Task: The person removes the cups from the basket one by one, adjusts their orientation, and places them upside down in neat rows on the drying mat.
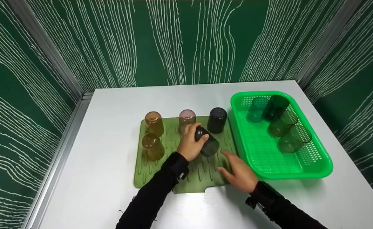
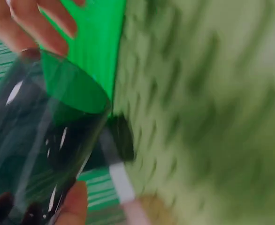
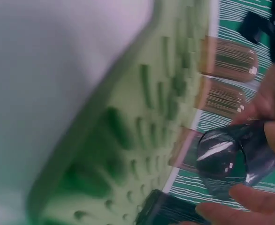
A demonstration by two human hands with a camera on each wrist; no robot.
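Observation:
My left hand (image 1: 189, 146) grips a dark grey see-through glass (image 1: 209, 147), thumb on one side and fingers on the other. The glass is tilted above the green ridged drying mat (image 1: 170, 162), its open rim angled toward my right hand (image 1: 242, 176). That hand has loosely spread fingers and holds nothing, with its fingertips near the glass. Upside down on the mat stand an orange glass (image 1: 154, 123), a yellowish glass (image 1: 153, 149), a pink glass (image 1: 186, 118) and a dark glass (image 1: 217, 121). In the left wrist view the gripped glass (image 2: 39, 136) fills the left side.
Right of the mat, a bright green plastic basket (image 1: 291, 175) has several tinted glasses at its back and right side, including a black one (image 1: 276, 108) and a clear greyish one (image 1: 294, 140). Both stand on a white table (image 1: 110, 127). Green walls with white lines surround it.

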